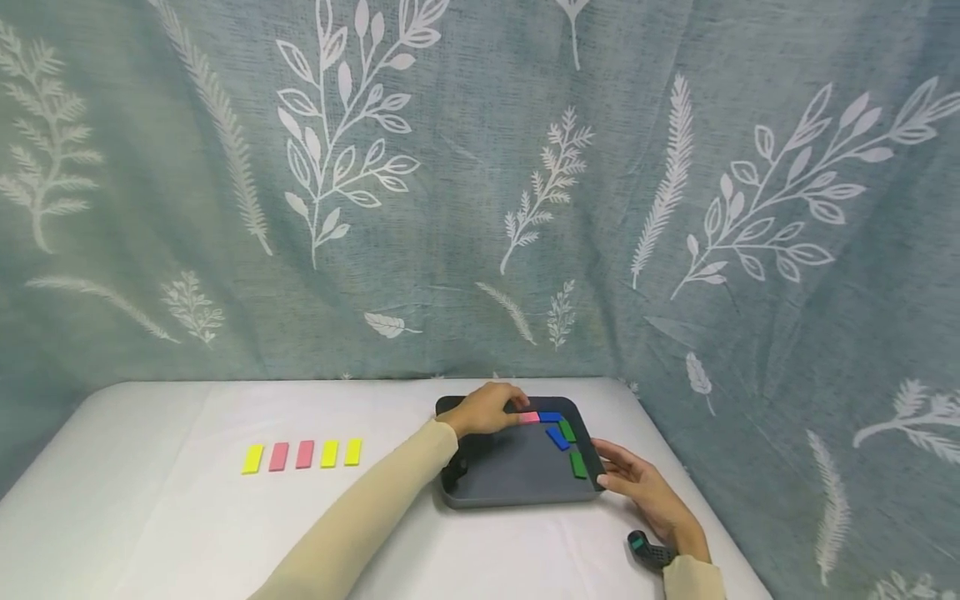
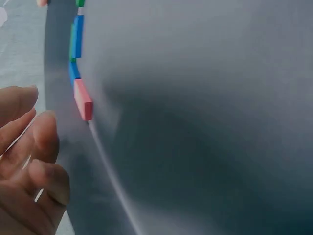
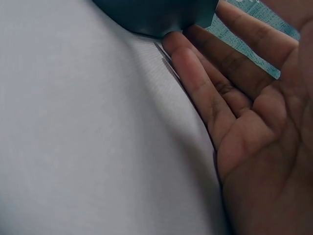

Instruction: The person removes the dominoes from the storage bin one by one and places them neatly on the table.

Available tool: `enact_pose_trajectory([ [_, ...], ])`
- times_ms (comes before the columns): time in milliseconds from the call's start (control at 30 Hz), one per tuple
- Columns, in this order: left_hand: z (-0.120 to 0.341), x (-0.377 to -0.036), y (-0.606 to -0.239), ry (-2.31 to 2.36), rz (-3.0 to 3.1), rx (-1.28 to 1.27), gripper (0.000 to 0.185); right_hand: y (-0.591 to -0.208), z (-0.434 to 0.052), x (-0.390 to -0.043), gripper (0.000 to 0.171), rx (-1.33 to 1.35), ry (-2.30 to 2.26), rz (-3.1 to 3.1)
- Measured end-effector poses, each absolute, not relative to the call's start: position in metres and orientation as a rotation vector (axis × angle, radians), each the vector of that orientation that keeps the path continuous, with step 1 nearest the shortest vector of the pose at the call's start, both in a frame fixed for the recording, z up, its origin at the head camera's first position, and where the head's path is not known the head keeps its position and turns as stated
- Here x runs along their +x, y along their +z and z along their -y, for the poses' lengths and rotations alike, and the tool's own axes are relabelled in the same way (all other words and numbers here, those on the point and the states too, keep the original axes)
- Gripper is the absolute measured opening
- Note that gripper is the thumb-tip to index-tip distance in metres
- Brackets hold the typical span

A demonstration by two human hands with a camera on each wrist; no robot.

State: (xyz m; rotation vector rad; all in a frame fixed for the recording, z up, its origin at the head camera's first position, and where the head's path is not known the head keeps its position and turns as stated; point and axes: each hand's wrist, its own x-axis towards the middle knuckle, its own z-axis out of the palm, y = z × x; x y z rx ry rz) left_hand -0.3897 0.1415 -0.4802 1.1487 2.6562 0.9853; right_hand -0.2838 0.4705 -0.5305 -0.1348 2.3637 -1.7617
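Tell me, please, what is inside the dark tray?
Inside the tray lie one pink block, two blue blocks and two green blocks. The left hand covers the far left corner, so anything under it cannot be seen.

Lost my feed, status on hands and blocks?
Left hand at pink block in tray, grip unclear. Right hand open, steadying tray's corner. Five blocks in tray, nothing blocking.
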Motion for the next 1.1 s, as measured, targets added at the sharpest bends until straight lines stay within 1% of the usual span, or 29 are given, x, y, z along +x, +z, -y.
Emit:
enact_pose_trajectory([
  [300,-0.144,-0.392,-0.500,0.894,-2.692,1.078,0.045,-0.532,-0.467,-0.286,0.064,-0.168,-1.761,-2.344],
  [567,-0.152,-0.387,-0.504,0.913,-2.653,1.096,0.042,-0.535,-0.472,-0.284,0.064,-0.186,-1.774,-2.323],
  [833,-0.160,-0.385,-0.504,0.927,-2.638,1.021,0.052,-0.533,-0.472,-0.282,0.064,-0.194,-1.811,-2.290],
  [1100,-0.164,-0.388,-0.506,0.994,-2.625,0.939,0.052,-0.533,-0.474,-0.284,0.063,-0.196,-1.820,-2.297],
])
